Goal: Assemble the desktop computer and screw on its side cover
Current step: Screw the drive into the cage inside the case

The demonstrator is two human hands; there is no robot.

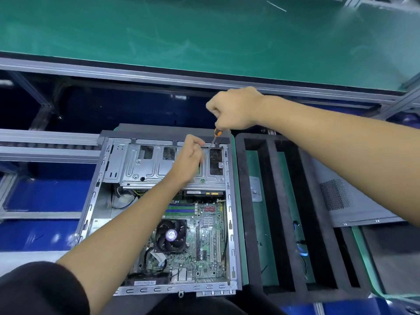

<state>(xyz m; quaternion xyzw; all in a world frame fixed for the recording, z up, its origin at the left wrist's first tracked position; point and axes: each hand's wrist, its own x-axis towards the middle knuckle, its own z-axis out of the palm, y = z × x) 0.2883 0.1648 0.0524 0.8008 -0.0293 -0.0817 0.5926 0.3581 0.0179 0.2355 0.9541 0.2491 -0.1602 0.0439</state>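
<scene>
An open desktop computer case [159,210] lies flat at the centre of the view, its side off and its inside facing up. A motherboard [200,237] fills the case's 5 o'clock part, with a black cooling fan [171,235] just left of it. A silver metal drive cage [159,164] spans the case's 12 o'clock end.

The right hand [234,110], reaching in from 3 o'clock, is curled in a fist around the handle of an orange and black screwdriver [216,135]. The tool points down, its tip at the top right corner of the drive cage.

The left hand [189,156], coming from 7 o'clock, rests over the cage just left of the tip, fingers curled; whether it pinches anything cannot be told.

At 3 o'clock of the case sits a black foam tray [270,201] with long slots. Beyond it, a grey side cover [354,205] with a perforated vent lies on the green tabletop [227,42].
</scene>
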